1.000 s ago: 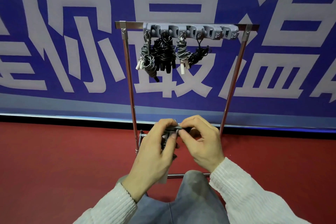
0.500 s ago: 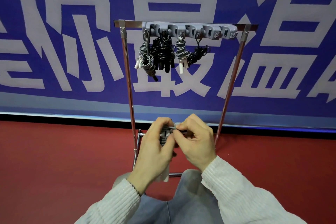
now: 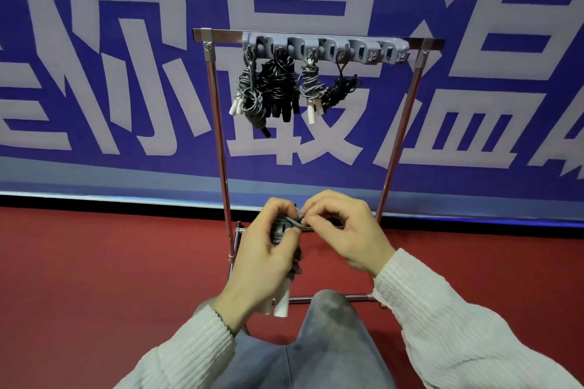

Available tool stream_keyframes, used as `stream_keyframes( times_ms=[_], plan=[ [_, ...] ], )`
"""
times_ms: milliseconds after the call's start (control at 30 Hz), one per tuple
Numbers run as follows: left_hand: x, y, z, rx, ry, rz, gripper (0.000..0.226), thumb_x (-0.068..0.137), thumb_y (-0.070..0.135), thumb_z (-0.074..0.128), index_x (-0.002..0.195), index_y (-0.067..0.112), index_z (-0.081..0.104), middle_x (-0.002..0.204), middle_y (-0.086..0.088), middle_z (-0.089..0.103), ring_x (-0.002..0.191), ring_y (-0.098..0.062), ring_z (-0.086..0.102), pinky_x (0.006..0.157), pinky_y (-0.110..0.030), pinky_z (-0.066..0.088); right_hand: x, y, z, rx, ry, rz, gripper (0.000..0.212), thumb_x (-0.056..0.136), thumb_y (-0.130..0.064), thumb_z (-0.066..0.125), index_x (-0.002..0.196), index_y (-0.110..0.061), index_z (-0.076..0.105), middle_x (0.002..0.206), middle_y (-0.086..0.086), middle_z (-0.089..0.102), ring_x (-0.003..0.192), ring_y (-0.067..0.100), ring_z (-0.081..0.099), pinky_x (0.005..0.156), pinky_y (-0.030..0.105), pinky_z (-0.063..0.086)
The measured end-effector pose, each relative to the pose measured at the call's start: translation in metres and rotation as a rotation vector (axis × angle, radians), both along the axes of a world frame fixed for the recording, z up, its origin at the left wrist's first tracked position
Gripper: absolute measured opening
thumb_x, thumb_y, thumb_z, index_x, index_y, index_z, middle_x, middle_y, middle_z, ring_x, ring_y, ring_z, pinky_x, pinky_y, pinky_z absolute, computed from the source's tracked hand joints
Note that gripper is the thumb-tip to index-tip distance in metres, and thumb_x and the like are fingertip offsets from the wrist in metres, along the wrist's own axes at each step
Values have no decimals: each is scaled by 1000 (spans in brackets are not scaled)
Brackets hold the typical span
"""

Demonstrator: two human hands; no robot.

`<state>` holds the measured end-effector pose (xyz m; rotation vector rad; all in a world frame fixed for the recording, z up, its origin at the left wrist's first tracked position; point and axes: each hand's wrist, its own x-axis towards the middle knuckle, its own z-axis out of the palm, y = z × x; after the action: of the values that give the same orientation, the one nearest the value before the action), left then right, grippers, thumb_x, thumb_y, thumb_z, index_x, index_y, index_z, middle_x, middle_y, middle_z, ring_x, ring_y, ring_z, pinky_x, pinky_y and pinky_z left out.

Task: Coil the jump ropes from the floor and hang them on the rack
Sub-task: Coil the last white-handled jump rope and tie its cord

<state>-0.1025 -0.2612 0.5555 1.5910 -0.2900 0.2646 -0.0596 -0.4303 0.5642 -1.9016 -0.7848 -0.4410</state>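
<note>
My left hand [image 3: 262,262] grips a coiled grey jump rope [image 3: 282,230] low in front of me; its white handles [image 3: 281,303] stick out below my palm. My right hand [image 3: 344,230] pinches a strand of that rope at the top of the coil. Straight ahead stands the metal rack [image 3: 218,136] with a grey hook strip [image 3: 325,47] on its top bar. Several coiled ropes hang from the hooks on the left: a grey one [image 3: 249,95], a black one [image 3: 279,88], another grey one [image 3: 311,88] and a black one [image 3: 341,88]. The rightmost hooks carry nothing.
A red floor [image 3: 110,278] spreads to both sides of the rack. Behind it hangs a blue banner [image 3: 126,73] with large pale characters. My knee [image 3: 328,313] in grey trousers sits just below my hands, in front of the rack's base bar.
Both hands have stayed close together at the coil, shifting slightly. My right fingers keep working the strand at the top of the bundle.
</note>
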Motion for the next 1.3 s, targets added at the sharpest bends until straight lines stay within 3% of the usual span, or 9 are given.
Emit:
stream_keyframes(
  times_ms=[167, 367, 567, 733, 867, 967, 1033, 1200, 1300],
  plan=[
    [1, 9, 3, 205, -89, 18, 25, 97, -2, 56, 96, 23, 55, 66, -15, 60, 54, -37, 60, 46, -42, 56, 1, 0, 6, 102, 313, 81, 24, 80, -5, 84, 94, -21, 73, 95, 2, 76, 90, 19, 73, 89, 34, 58],
    [3, 12, -2, 283, -62, -70, 24, 98, 2, 59, 93, 25, 54, 71, -14, 63, 55, -24, 64, 46, -37, 55, 10, -10, 15, -138, 379, 94, 14, 77, -35, 81, 83, -25, 73, 93, 1, 71, 88, 30, 67, 88, 50, 56],
    [12, 9, -5, 205, -65, -61, 17, 101, 22, 63, 89, 26, 53, 84, -9, 66, 65, -22, 69, 46, -42, 55, 6, -3, 4, 53, 464, 84, 8, 89, -25, 70, 87, -18, 68, 79, -3, 67, 72, 13, 59, 74, 35, 51],
    [24, 6, -15, 204, -28, -108, 14, 104, 13, 57, 108, 26, 61, 96, -10, 65, 69, -27, 71, 48, -43, 58, -3, -7, 1, 23, 362, -19, 8, 97, -15, 68, 90, -18, 64, 68, -4, 67, 64, 7, 63, 65, 23, 48],
    [46, -16, -16, 219, -29, -96, 25, 102, 12, 58, 103, 37, 63, 101, -3, 63, 67, -25, 70, 49, -40, 58, 10, -21, 4, 53, 314, -135, 10, 94, -19, 71, 87, -21, 64, 63, 0, 65, 58, 7, 62, 61, 25, 47],
    [77, -38, -2, 318, -129, -42, 25, 100, 18, 61, 98, 43, 60, 105, 13, 53, 83, -11, 68, 72, -39, 60, 32, -32, 16, 148, 311, -198, 13, 87, -36, 71, 87, -25, 65, 71, 7, 65, 62, 21, 59, 65, 43, 52],
    [101, -55, 20, 331, -231, 2, 18, 99, 24, 61, 96, 42, 58, 105, 13, 50, 92, -6, 64, 86, -28, 52, 55, -45, 32, 212, 281, -212, 8, 91, -29, 71, 88, -24, 65, 78, 4, 66, 70, 17, 59, 72, 43, 53],
    [167, -100, 79, 202, -215, -29, 18, 101, 29, 52, 89, 41, 58, 99, 0, 59, 79, -22, 69, 68, -51, 61, 115, -73, 90, 312, 210, -246, 4, 95, -14, 68, 92, -15, 66, 82, 4, 68, 75, 15, 63, 76, 41, 55],
    [205, -124, 106, 192, -215, -54, 18, 104, 23, 50, 93, 34, 59, 101, -14, 62, 76, -17, 67, 57, -44, 60, 144, -90, 115, 380, 213, -265, 1, 94, -8, 70, 95, -7, 70, 88, 15, 72, 77, 20, 68, 78, 40, 60]
  ],
)
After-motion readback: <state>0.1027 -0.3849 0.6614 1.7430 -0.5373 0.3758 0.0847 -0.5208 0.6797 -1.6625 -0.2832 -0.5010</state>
